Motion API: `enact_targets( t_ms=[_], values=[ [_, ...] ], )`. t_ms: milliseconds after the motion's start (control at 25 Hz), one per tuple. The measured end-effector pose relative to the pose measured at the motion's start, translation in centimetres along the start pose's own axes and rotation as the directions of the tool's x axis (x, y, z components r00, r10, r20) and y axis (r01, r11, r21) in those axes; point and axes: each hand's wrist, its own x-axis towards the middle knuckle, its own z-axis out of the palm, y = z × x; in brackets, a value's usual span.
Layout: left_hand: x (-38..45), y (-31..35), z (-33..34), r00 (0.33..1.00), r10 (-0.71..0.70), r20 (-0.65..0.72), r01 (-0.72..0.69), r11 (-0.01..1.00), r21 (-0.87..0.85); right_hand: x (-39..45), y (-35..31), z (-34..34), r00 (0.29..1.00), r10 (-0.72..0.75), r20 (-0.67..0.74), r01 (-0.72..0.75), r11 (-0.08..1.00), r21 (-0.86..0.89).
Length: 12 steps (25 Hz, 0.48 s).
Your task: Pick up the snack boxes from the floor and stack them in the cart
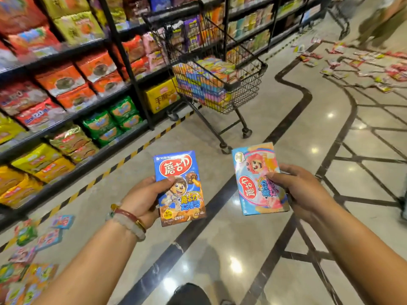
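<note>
My left hand (144, 198) grips a blue and brown snack box (179, 188) by its left edge, thumb across the front. My right hand (301, 190) holds a pink and light-blue snack box (258, 179) by its right side, thumb on the front. Both boxes are lifted above the floor, side by side. The black wire cart (253, 73) stands ahead beside the shelves, with several colourful boxes stacked inside it. More snack boxes (41, 241) lie on the floor at the lower left.
Shelves of snack bags (72, 84) run along the left, edged by a yellow-black floor stripe. Scattered packets (361, 62) litter the floor at the far right, near a person's legs (381, 25) and a second cart. A dark shoe (187, 293) shows at the bottom.
</note>
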Motion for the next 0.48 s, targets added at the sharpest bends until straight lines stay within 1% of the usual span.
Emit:
enact_targets(
  t_ms=[160, 280, 400, 480],
  values=[
    [4.7, 2.0, 3.6, 0.999, -0.028, 0.032, 0.027, 0.999, 0.047, 3.3, -1.8, -2.1, 0.999, 0.032, -0.026, -0.031, 0.998, 0.05],
    [9.1, 3.8, 5.8, 0.997, -0.05, 0.066, 0.045, 0.996, 0.076, 7.0, -3.5, -2.9, 0.994, 0.057, -0.09, -0.05, 0.996, 0.078],
    [13.9, 6.0, 8.0, 0.986, -0.072, 0.152, 0.061, 0.995, 0.075, 11.0, -5.6, -3.0, 0.986, 0.053, -0.157, -0.043, 0.997, 0.068],
    [17.5, 7.9, 9.5, 0.978, -0.099, 0.185, 0.081, 0.991, 0.104, 13.9, -7.5, -3.1, 0.98, 0.049, -0.195, -0.037, 0.997, 0.063]
  ],
)
